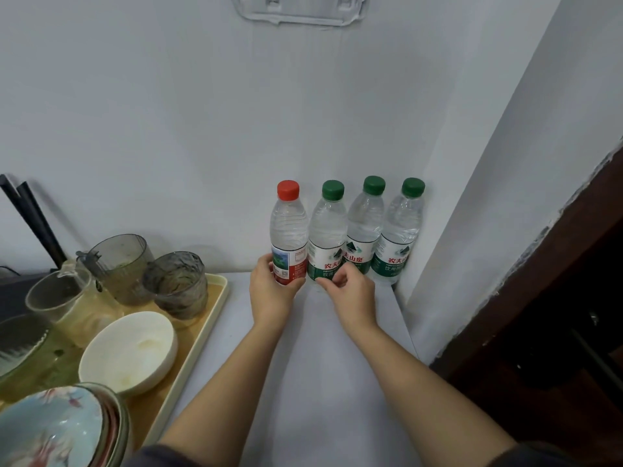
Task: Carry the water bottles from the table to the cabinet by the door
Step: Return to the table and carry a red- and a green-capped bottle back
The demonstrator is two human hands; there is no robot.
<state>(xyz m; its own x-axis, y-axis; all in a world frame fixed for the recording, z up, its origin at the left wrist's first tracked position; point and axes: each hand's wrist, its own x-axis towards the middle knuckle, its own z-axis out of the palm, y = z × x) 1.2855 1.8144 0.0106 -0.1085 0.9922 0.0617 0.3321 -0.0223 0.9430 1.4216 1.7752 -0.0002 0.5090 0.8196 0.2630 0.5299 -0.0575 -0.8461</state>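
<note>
— Water bottles, four of them, stand upright in a row on the white top, close against the wall. Which one do we have?

— Our left hand is wrapped round the red-capped bottle, low down on its label, with the thumb on the left side and the fingers curling in from the right. Our hand hides its foot, so we cannot tell whether it stands on the top or is just off it.

— And the other hand?

— Our right hand sits just right of that grip, fingers curled, thumb tip against the bottom of the label on the first green-capped bottle. We cannot tell whether it really holds that bottle.

— What is right of the grip?

— The first green-capped bottle, touching the red-capped one. Past it come the second green-capped bottle and the third green-capped bottle, packed side by side, the last one in the corner.

— And left of it?

— The tray is near. On it a ribbed glass is closest to our left hand, and a white bowl lies nearer to us.
</note>
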